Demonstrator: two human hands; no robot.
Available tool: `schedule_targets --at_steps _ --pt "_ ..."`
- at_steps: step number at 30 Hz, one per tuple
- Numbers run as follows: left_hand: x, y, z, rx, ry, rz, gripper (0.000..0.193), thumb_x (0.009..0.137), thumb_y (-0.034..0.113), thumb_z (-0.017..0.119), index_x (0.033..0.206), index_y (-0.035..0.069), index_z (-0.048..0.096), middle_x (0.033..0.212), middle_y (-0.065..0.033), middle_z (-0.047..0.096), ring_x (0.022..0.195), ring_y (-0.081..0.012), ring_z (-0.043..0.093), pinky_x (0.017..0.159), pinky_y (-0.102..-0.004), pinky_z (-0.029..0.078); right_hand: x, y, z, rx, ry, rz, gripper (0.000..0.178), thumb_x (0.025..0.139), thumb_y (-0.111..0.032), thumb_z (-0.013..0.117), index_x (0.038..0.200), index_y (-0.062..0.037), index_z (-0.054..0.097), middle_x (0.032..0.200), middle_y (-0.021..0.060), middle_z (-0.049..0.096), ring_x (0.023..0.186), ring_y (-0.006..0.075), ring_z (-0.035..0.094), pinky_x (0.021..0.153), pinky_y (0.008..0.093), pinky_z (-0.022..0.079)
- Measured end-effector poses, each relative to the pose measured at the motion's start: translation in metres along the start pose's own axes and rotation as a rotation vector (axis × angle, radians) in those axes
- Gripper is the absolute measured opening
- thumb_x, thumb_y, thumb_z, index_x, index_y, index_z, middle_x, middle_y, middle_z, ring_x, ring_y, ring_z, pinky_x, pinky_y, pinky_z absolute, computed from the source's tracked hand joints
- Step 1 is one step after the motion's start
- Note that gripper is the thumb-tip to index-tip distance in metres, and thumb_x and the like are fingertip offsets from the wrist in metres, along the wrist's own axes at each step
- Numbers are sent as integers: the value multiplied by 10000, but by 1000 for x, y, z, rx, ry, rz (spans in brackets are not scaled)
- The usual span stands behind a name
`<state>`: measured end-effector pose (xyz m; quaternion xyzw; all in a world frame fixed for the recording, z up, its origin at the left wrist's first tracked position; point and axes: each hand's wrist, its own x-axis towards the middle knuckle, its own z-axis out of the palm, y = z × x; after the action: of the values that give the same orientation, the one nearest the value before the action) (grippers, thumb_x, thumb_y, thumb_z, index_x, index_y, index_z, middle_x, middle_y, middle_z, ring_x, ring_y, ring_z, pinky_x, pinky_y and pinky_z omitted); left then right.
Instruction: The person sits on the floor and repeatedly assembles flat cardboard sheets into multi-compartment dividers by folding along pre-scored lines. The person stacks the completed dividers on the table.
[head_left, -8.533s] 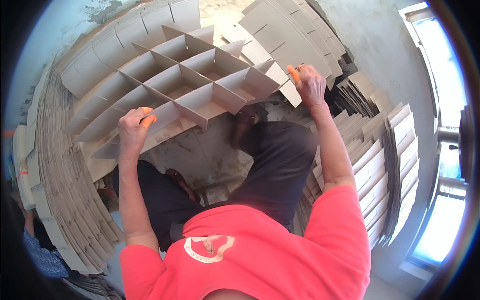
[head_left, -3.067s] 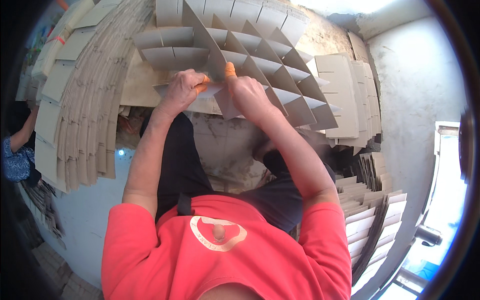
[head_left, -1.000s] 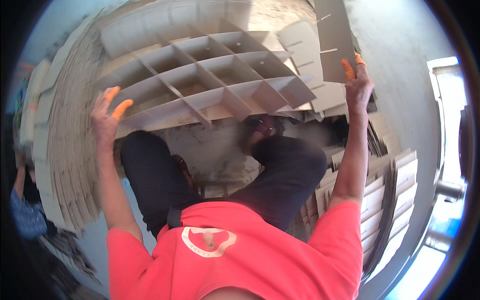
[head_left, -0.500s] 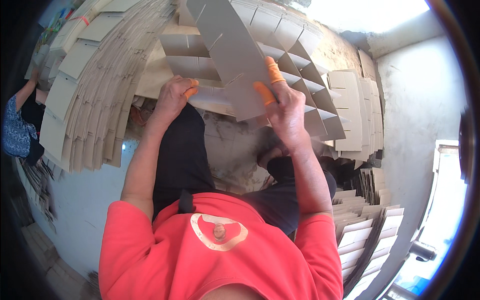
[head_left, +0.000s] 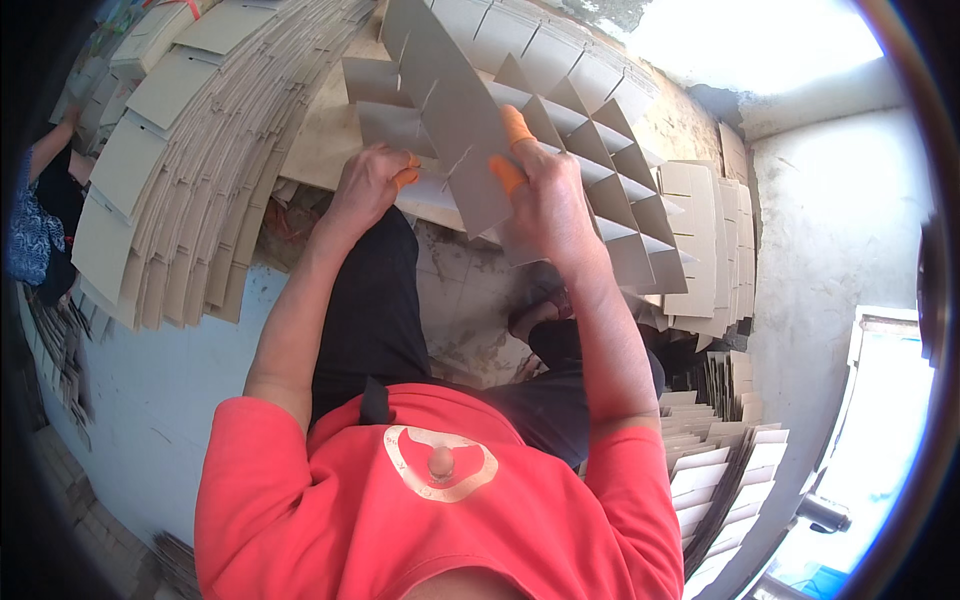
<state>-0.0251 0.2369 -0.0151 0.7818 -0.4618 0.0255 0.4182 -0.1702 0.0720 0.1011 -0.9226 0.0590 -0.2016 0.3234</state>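
Note:
A long grey-brown cardboard divider strip with slots along its edge slants across the cross strips of a half-assembled cardboard partition grid. My right hand grips the strip by its right edge, with orange finger cots on thumb and forefinger. My left hand, with orange cots too, pinches the left end of the nearest cross strip. Other cross strips stick out left of the long strip. How deeply their slots are engaged I cannot tell. Square cells show to the right of my right hand.
The grid rests on a wooden board. Large stacks of slotted cardboard stand at left, more cardboard at right, and further bundles at lower right. Another person's arm shows at the far left, beside a pale wall.
My right hand has moved left with the long strip, which now stands more edge-on over the cross strips. My left hand has shifted slightly right, still pinching the nearest strip.

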Motion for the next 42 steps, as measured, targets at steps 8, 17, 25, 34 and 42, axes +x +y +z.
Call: schedule_targets --at_steps 8,17,25,34,42 --pt "8 -1 3 17 -15 -3 151 710 41 722 854 22 683 763 -121 639 718 -279 595 647 -377 491 -17 45 55 -112 -173 -93 469 700 89 566 1167 78 523 773 222 618 740 394 621 633 452 489" --pt "11 8 -5 203 2 80 435 657 85 766 1071 41 638 956 -119 643 890 -282 589 748 -373 501 -25 45 46 -272 -279 19 392 829 -164 635 1195 -39 575 816 177 650 737 366 636 642 463 499" --pt "50 25 -5 287 -211 341 911 606 139 806 1401 32 373 1434 -114 388 1344 -342 320 1077 -471 310 16 203 -62 -865 18 576 932 791 -694 536 1337 51 413 1379 255 439 1307 358 388 1027 468 344" --pt "121 -36 38 232 -340 407 726 709 145 765 1353 95 432 1272 -109 539 1284 -334 403 1059 -427 328 -37 124 -5 -328 -409 349 511 808 -188 707 1229 37 524 876 281 645 887 422 626 762 468 484" --pt "141 52 -18 437 -355 503 145 743 101 668 861 28 623 785 -77 619 821 -218 609 795 -357 448 -26 95 -64 -512 -151 306 195 830 -115 631 995 -30 572 871 196 658 803 360 636 696 459 488"
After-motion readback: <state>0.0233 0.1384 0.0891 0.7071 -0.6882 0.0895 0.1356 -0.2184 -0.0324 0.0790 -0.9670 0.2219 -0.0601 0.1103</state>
